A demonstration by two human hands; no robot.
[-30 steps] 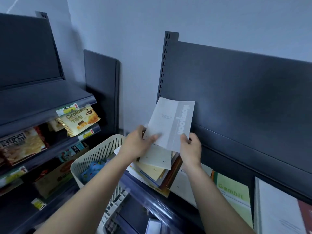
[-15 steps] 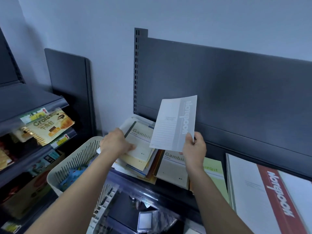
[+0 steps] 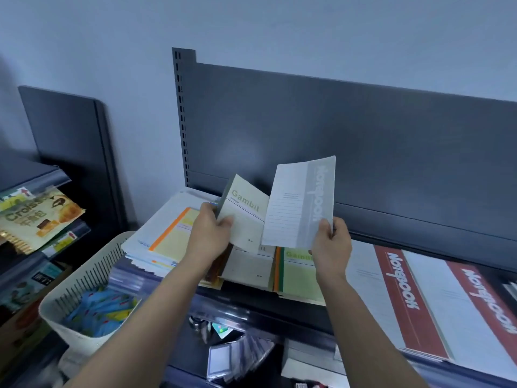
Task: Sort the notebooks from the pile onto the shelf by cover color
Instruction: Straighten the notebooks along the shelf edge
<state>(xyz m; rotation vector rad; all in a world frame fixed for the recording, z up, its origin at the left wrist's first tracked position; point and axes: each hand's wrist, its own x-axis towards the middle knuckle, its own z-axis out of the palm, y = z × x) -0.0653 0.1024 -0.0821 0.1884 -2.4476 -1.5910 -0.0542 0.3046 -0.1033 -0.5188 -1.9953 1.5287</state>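
Note:
My right hand [image 3: 331, 243] grips the lower right corner of a grey-banded notebook [image 3: 298, 203], held upright above the shelf. My left hand [image 3: 211, 233] holds a pale "Gambit" notebook [image 3: 243, 212] with a dark spine, lifted off the pile [image 3: 165, 242] at the shelf's left end. The pile's top book is yellow with an orange stripe. Flat on the shelf lie a beige Gambit notebook [image 3: 249, 271], a green Gambit notebook [image 3: 299, 275] with an orange spine, and two red-banded notebooks [image 3: 402, 298].
The dark shelf back panel [image 3: 363, 141] rises behind the books. A white slotted basket [image 3: 84, 298] with blue packets stands at lower left. Snack packs [image 3: 39, 217] hang on the left rack. Small card packs [image 3: 232, 357] sit on the shelf below.
My left hand has picked the pale Gambit notebook up off the pile and raised it. The view has swung right, showing more red-banded notebooks. My right hand still holds the grey notebook.

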